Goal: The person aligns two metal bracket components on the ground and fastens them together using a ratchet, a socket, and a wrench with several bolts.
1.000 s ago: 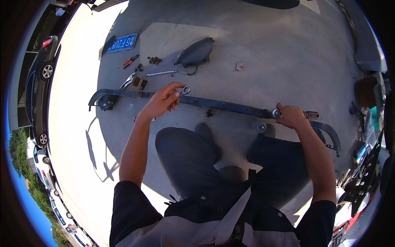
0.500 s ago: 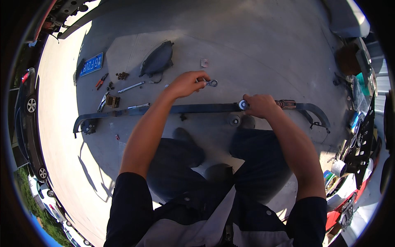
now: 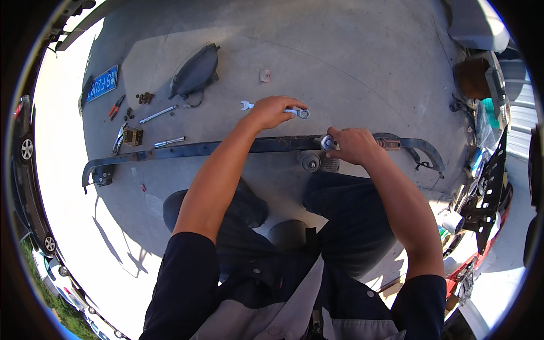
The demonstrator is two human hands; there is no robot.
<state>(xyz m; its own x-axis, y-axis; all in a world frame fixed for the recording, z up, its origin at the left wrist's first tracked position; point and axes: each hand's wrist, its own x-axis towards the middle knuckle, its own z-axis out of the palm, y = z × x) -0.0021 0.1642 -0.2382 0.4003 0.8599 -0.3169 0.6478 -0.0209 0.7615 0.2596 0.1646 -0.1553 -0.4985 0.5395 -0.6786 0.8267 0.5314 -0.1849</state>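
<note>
My left hand is closed around a silver combination wrench, whose ring end sticks out to the right and open end to the left, above the ground beyond the bar. My right hand grips a ratchet wrench by its neck. The round silver head shows at the fingertips, and the reddish-brown handle reaches out to the right. It lies along a long dark metal bar that crosses in front of my knees. Below the ratchet head stands a round metal piece, close to my shoe.
Left along the bar lie silver rods, a brown block, red-handled pliers, small bolts and a blue plate. A dark plastic part rests farther off. Clutter and a perforated black bracket line the right.
My left hand has moved right with the wrench, and its open end now shows clearly. My right hand remains at the ratchet, its thumb and fingers shifted around the head. The whole view has shifted.
</note>
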